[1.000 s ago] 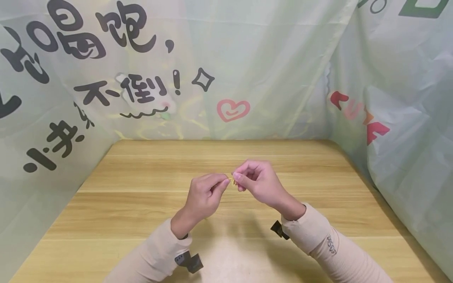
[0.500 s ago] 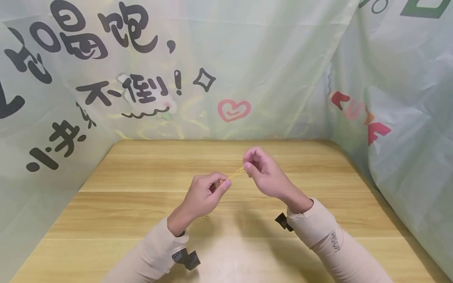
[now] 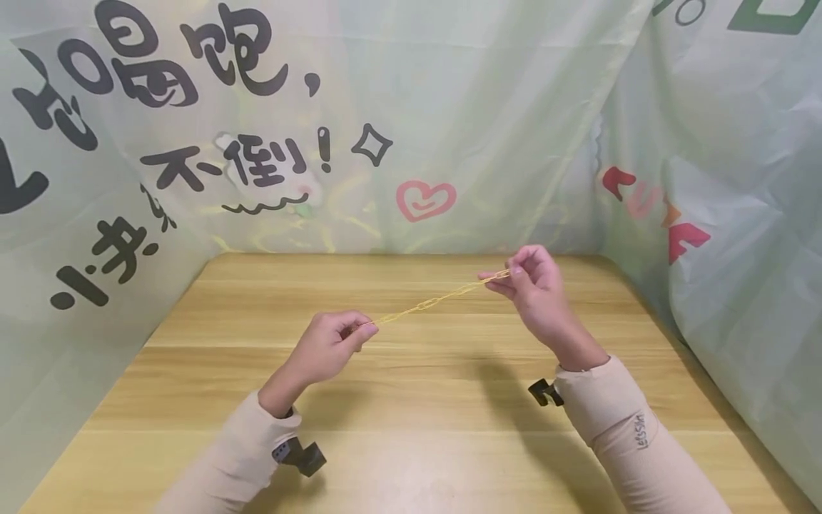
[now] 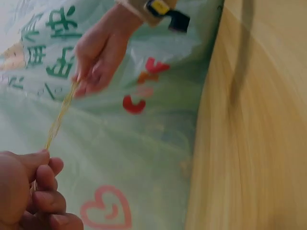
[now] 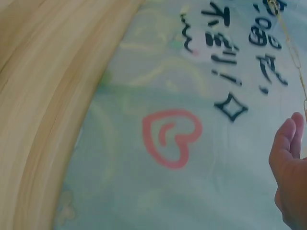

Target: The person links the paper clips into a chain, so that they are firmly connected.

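Note:
A thin yellow chain (image 3: 427, 305) of long, narrow wire links, much like paper clips, spans the gap between the hands above the table. My left hand (image 3: 326, 348) pinches its lower end between thumb and index finger. Farther back and higher, my right hand (image 3: 541, 300) pinches the other end, some fingers extended past it. In the left wrist view the chain (image 4: 60, 115) runs taut from the left fingertips up to the right hand (image 4: 103, 60). Only part of the right hand (image 5: 290, 167) shows in the right wrist view, with chain links (image 5: 295, 60) above it.
Both hands are over a wooden table (image 3: 411, 400). Pale green printed cloth (image 3: 501, 128) hangs behind it and along both sides. Small black devices are on the left wrist (image 3: 302, 455) and right wrist (image 3: 546, 392).
My hands have drawn apart, the left to the left and the right up and to the right. The chain, bunched at the fingertips before, is now stretched out between them.

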Motion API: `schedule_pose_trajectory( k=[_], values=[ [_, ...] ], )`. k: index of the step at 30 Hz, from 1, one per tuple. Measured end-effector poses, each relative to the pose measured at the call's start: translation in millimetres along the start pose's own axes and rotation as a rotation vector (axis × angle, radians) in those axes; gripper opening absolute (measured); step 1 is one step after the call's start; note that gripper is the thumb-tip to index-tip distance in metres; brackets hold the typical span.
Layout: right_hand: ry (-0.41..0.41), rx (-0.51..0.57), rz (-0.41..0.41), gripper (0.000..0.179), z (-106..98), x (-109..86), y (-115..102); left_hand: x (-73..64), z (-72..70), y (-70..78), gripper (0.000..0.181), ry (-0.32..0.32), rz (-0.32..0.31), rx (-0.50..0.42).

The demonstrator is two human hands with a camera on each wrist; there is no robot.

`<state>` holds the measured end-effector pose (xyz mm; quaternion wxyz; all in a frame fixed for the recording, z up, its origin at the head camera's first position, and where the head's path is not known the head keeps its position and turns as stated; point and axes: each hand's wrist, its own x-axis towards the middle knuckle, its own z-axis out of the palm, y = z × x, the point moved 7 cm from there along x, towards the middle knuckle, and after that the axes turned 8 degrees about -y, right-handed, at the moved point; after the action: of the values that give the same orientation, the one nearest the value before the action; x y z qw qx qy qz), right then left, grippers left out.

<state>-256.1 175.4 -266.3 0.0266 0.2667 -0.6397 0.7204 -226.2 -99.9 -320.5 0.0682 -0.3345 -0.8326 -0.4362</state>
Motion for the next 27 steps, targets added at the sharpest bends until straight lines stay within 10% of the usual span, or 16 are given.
schedule_pose_trajectory(
  k=[14,23,27],
  values=[
    [0.139,0.262,0.035,0.01,-41.2,-12.3,10.5,-14.5,-1.3,-18.6,0.017,-0.061,-0.092,-0.048],
    [-0.026,-0.181,0.099,0.003,-2.2,-7.2,12.2,5.8,38.6,-0.1,0.012,-0.181,-0.053,-0.086],
    [-0.082,-0.199,0.043,0.011,20.8,-1.8,-2.6,19.9,58.9,8.8,0.032,-0.204,-0.087,-0.106]
  ],
)
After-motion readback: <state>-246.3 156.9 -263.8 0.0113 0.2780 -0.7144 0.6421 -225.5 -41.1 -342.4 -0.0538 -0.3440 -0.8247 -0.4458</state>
